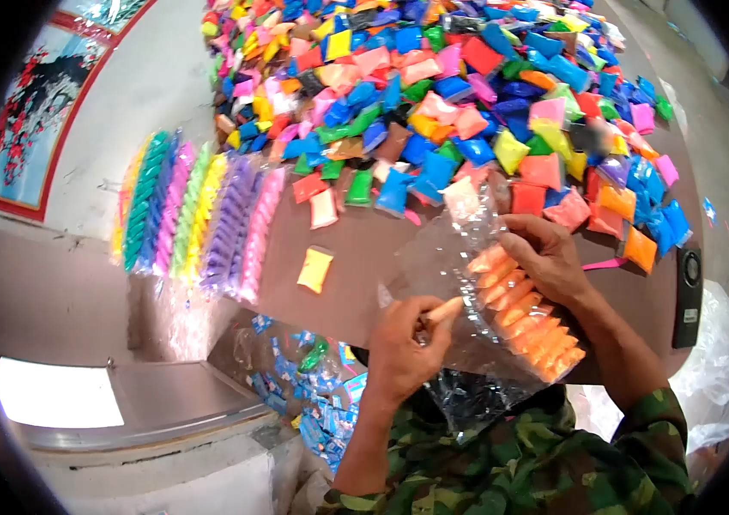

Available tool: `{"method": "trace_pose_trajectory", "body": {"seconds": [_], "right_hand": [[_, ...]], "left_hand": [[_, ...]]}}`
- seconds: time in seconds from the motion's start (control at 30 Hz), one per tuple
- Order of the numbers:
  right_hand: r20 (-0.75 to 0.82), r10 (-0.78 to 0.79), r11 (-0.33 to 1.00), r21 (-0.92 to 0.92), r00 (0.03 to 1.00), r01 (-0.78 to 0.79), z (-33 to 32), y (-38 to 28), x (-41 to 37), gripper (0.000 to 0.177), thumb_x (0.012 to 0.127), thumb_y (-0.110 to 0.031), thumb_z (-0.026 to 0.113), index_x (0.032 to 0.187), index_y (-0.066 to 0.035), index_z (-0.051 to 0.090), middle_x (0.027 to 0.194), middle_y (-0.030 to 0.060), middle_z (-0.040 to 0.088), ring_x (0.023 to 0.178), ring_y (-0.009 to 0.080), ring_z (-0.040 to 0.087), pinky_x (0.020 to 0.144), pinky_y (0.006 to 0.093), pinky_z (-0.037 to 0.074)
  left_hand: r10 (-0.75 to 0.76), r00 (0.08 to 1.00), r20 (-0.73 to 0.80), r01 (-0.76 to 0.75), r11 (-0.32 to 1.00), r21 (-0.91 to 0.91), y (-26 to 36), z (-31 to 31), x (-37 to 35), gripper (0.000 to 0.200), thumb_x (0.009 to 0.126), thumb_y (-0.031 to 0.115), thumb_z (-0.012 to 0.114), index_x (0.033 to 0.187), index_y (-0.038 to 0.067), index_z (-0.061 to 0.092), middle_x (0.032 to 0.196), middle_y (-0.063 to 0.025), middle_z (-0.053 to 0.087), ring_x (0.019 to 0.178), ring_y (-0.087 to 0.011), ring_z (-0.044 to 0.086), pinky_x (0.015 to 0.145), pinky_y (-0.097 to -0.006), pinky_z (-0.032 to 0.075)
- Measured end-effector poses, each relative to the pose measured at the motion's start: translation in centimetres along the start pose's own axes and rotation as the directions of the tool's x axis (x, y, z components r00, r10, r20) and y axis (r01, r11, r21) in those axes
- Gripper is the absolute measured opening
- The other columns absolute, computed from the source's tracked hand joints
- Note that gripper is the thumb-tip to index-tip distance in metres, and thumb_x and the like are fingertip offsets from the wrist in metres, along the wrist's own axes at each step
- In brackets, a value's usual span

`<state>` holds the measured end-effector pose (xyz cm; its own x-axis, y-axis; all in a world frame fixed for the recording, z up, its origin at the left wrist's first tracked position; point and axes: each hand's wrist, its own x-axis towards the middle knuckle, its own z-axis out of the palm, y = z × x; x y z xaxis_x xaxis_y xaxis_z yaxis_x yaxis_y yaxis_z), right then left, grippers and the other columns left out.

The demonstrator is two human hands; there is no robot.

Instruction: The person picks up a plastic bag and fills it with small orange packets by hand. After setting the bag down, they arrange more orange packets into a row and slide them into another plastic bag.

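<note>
Near the bench's (343, 296) near edge, the clear bag (435, 257) of orange packets (526, 319) was gripped at its side by the right fingers (529, 227); left fingers (409, 307) were curled beside it, their contents indeterminable.

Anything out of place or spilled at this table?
A yellow packet lies alone, apart from the mixed-colour pile. Below the tabletop edge, blue-and-white pieces lie jumbled; can't tell if spilled or stored. Orange packets in the clear bag sit in a tidy row.

Packet heap (459, 94) at far side of table (356, 249); sleeve row (184, 219) at left; single packet (315, 269) between row and bag (480, 335)
</note>
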<state>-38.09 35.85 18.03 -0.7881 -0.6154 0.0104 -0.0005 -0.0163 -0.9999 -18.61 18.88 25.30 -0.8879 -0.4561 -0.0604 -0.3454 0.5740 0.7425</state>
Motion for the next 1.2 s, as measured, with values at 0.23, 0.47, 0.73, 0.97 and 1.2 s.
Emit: {"method": "trace_pose_trajectory", "body": {"seconds": [0.23, 0.47, 0.73, 0.97, 1.2], "right_hand": [[-0.032, -0.065, 0.998, 0.022, 0.997, 0.065, 0.4, -0.1, 0.0, 0.030, 0.103, -0.020, 0.074, 0.122, 0.003, 0.073, 0.095, -0.0011, 0.072, 0.083, 0.0045, 0.062, 0.073, 0.0228, 0.051], [-0.012, -0.059, 0.997, 0.046, 0.998, 0.059, 0.2, 0.1, 0.0, 0.031, 0.103, -0.021, 0.074, 0.123, 0.003, 0.073, 0.094, -0.0004, 0.072, 0.082, 0.0049, 0.063, 0.071, 0.0235, 0.052], [-0.023, -0.042, 0.999, 0.015, 0.999, 0.043, 0.3, -0.5, -0.1, 0.030, 0.102, -0.019, 0.073, 0.122, 0.004, 0.073, 0.094, -0.0003, 0.073, 0.084, 0.0053, 0.064, 0.073, 0.0246, 0.053], [-0.010, -0.045, 0.998, 0.040, 0.999, 0.045, 0.1, -0.4, -0.1, 0.029, 0.103, -0.018, 0.072, 0.123, 0.003, 0.072, 0.096, -0.0006, 0.072, 0.084, 0.0050, 0.061, 0.073, 0.0241, 0.051], [-0.085, -0.178, 0.983, -0.055, 0.980, 0.174, 0.6, 0.4, 0.1, 0.028, 0.104, -0.020, 0.071, 0.119, 0.004, 0.074, 0.092, 0.0030, 0.074, 0.080, 0.0066, 0.063, 0.070, 0.0265, 0.052]], "left_hand": [[-0.060, 0.996, -0.069, 0.035, 0.948, -0.317, -1.0, 1.6, 2.6, 0.036, 0.096, -0.001, 0.071, 0.130, -0.001, 0.061, 0.109, -0.0052, 0.067, 0.091, -0.0094, 0.064, 0.078, -0.0262, 0.053], [-0.006, 0.993, -0.117, -0.032, 0.946, -0.322, -0.6, 2.1, 3.2, 0.031, 0.097, -0.001, 0.070, 0.127, -0.001, 0.062, 0.112, -0.0069, 0.069, 0.095, -0.0120, 0.066, 0.083, -0.0273, 0.054], [0.020, 0.949, -0.315, -0.108, 0.959, -0.263, -1.0, 2.3, 3.7, 0.029, 0.100, 0.003, 0.070, 0.128, 0.001, 0.065, 0.120, -0.0065, 0.068, 0.106, -0.0137, 0.066, 0.091, -0.0289, 0.055], [0.069, 0.966, -0.250, -0.099, 0.989, -0.112, -0.9, 3.9, 4.5, 0.028, 0.095, 0.003, 0.077, 0.123, 0.000, 0.072, 0.110, -0.0095, 0.076, 0.099, -0.0151, 0.072, 0.087, -0.0295, 0.058], [0.037, 0.977, -0.210, -0.109, 0.934, -0.340, -0.6, 4.2, 4.8, 0.028, 0.094, 0.000, 0.075, 0.122, -0.001, 0.073, 0.119, -0.0129, 0.076, 0.109, -0.0197, 0.073, 0.094, -0.0319, 0.057]]}}
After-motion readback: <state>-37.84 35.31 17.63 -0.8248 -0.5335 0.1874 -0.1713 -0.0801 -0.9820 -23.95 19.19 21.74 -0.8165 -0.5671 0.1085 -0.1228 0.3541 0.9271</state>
